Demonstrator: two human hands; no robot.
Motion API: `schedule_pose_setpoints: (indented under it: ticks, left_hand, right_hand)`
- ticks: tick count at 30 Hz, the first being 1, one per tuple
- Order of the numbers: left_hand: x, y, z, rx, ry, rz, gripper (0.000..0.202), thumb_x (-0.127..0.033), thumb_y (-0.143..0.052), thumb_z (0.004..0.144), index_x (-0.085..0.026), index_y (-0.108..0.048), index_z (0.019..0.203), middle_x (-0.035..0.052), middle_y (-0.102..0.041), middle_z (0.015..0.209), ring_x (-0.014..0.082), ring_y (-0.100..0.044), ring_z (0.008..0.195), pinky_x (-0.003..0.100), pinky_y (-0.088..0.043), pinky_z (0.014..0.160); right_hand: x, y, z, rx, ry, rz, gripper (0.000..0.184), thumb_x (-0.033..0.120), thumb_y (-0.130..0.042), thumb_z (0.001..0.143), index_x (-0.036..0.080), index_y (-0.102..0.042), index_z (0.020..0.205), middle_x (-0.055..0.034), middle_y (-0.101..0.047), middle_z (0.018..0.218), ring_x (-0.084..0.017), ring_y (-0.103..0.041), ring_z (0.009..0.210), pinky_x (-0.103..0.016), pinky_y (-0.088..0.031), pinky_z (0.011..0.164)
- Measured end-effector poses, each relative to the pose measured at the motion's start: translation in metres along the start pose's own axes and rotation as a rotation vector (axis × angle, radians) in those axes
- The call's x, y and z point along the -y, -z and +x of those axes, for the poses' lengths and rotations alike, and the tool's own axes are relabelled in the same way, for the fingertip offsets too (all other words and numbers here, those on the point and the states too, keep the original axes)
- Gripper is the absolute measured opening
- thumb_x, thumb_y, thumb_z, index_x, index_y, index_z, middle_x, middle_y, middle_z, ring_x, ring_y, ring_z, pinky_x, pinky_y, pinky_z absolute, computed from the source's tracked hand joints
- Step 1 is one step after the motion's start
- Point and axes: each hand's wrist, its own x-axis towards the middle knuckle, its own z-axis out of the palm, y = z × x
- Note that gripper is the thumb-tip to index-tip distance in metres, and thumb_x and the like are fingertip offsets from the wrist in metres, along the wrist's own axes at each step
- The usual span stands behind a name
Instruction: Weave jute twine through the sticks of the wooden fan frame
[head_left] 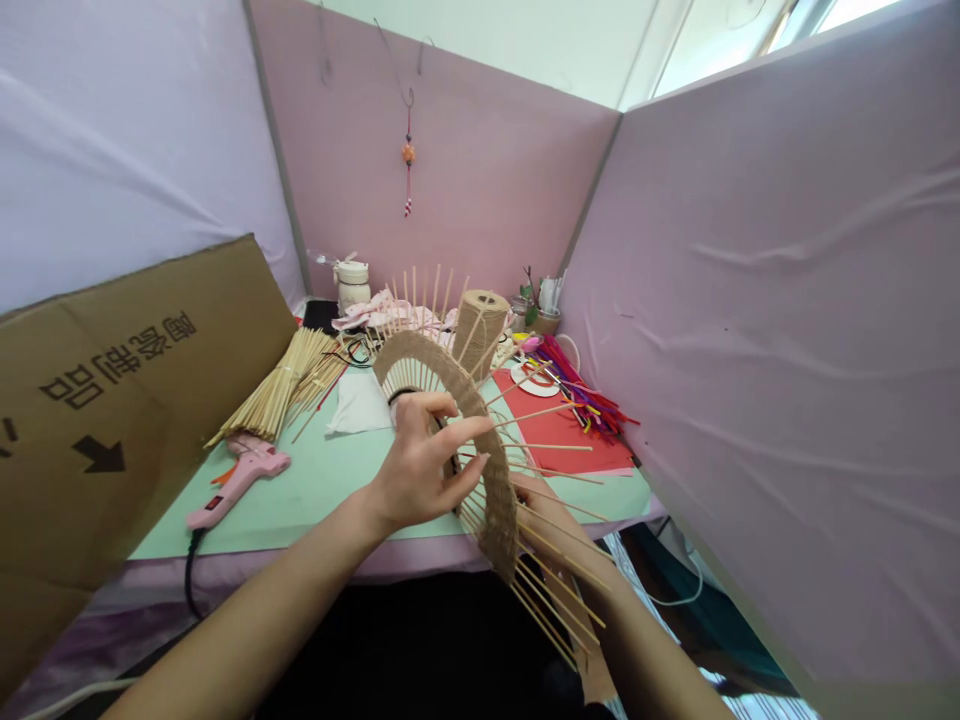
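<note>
A round woven piece point(480, 440), wrapped in jute twine with thin wooden sticks radiating outward, stands on edge over the table's front edge. My left hand point(424, 465) rests on its inner face, fingers curled and pinching at the weave near the hub. My right hand point(547, 510) is on the far side of the piece, mostly hidden behind the sticks, supporting it from below. A spool of jute twine point(480, 325) stands just behind the piece.
A pink glue gun point(240, 480) lies on the green mat point(322, 490) at left, beside a bundle of wooden sticks point(281, 385). A cardboard sheet point(112, 400) leans at left. Red paper point(570, 430), pipe cleaners point(581, 390) and a white jar point(352, 283) sit farther back, pink partitions around.
</note>
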Motion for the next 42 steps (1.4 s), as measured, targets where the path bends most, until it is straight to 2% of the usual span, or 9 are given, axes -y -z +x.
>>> schedule_pose_setpoints:
  ticks: [4,7,12,16,20,25,31,37,42]
  left_hand:
    - [-0.006,-0.013,-0.006,0.033,-0.116,-0.062,0.047,-0.017,-0.062,0.082,-0.025,-0.044,0.125,0.0079,-0.051,0.111,0.0206,-0.051,0.104,0.039,-0.041,0.094]
    - [-0.005,-0.029,-0.012,0.068,-0.019,-0.158,0.051,-0.021,-0.06,0.085,-0.021,-0.038,0.131,0.0127,-0.051,0.121,0.0237,-0.048,0.116,0.043,-0.04,0.1]
    - [-0.002,-0.055,-0.033,-0.04,0.115,-0.206,0.053,-0.027,-0.052,0.087,-0.022,-0.033,0.137,0.0152,-0.046,0.131,0.0276,-0.044,0.125,0.051,-0.038,0.103]
    - [0.0,-0.058,-0.044,-0.185,0.167,-0.196,0.053,-0.03,-0.048,0.087,-0.025,-0.033,0.138,0.0156,-0.04,0.136,0.0301,-0.04,0.13,0.054,-0.038,0.103]
    - [0.004,-0.04,-0.048,-0.233,0.239,-0.21,0.062,-0.033,-0.049,0.086,-0.027,-0.024,0.143,0.0169,-0.033,0.144,0.0325,-0.035,0.136,0.055,-0.038,0.104]
    - [0.002,-0.001,-0.05,-0.067,0.282,-0.255,0.079,-0.025,-0.061,0.081,-0.023,-0.018,0.148,0.0185,-0.036,0.147,0.031,-0.039,0.133,0.05,-0.041,0.102]
    - [0.009,0.028,-0.042,0.037,0.216,-0.279,0.084,-0.019,-0.062,0.08,-0.026,-0.017,0.15,0.0161,-0.041,0.144,0.0288,-0.043,0.127,0.051,-0.039,0.104]
    - [0.017,0.049,-0.011,0.358,0.298,-0.301,0.084,-0.023,-0.065,0.08,-0.028,-0.02,0.149,0.0091,-0.055,0.12,0.0148,-0.054,0.084,0.034,-0.05,0.083]
    - [0.018,0.065,0.025,0.592,0.429,-0.316,0.041,-0.031,-0.069,0.079,-0.02,-0.051,0.114,0.0015,-0.061,0.097,0.0073,-0.052,0.055,0.024,-0.044,0.055]
  right_hand:
    - [-0.005,-0.007,0.002,-0.093,0.142,-0.141,0.017,0.026,-0.054,0.088,0.022,-0.07,0.091,-0.0048,-0.068,0.094,-0.021,-0.06,0.092,-0.033,-0.049,0.083]
    - [-0.008,-0.014,0.005,-0.134,0.226,-0.192,0.019,0.028,-0.056,0.088,0.021,-0.071,0.097,-0.0085,-0.066,0.107,-0.023,-0.059,0.101,-0.035,-0.049,0.09]
    - [-0.005,-0.02,0.009,-0.145,0.296,-0.224,0.026,0.03,-0.054,0.09,0.024,-0.068,0.111,-0.0096,-0.062,0.119,-0.025,-0.054,0.113,-0.04,-0.046,0.098]
    - [0.004,-0.022,0.015,-0.062,0.378,-0.243,0.029,0.027,-0.052,0.092,0.025,-0.066,0.118,-0.009,-0.059,0.129,-0.025,-0.051,0.123,-0.04,-0.043,0.105]
    - [0.014,-0.027,0.022,0.039,0.443,-0.265,0.03,0.026,-0.048,0.095,0.025,-0.065,0.12,-0.0079,-0.053,0.14,-0.023,-0.049,0.13,-0.04,-0.041,0.109]
    - [0.018,-0.032,0.026,0.11,0.409,-0.199,0.029,0.023,-0.049,0.095,0.027,-0.065,0.119,-0.0057,-0.05,0.145,-0.021,-0.049,0.132,-0.036,-0.041,0.109]
    - [0.016,-0.04,0.028,0.106,0.29,-0.122,0.022,0.031,-0.05,0.094,0.025,-0.068,0.104,-0.006,-0.067,0.112,-0.022,-0.06,0.111,-0.034,-0.049,0.094]
    - [0.002,-0.04,0.034,-0.039,0.131,-0.068,0.025,0.036,-0.049,0.091,0.02,-0.067,0.098,-0.0054,-0.067,0.095,-0.019,-0.059,0.084,-0.028,-0.048,0.073]
    - [-0.005,-0.038,0.038,-0.174,0.048,-0.054,0.024,0.035,-0.049,0.089,0.017,-0.064,0.087,-0.0018,-0.061,0.077,-0.015,-0.053,0.071,-0.025,-0.042,0.064]
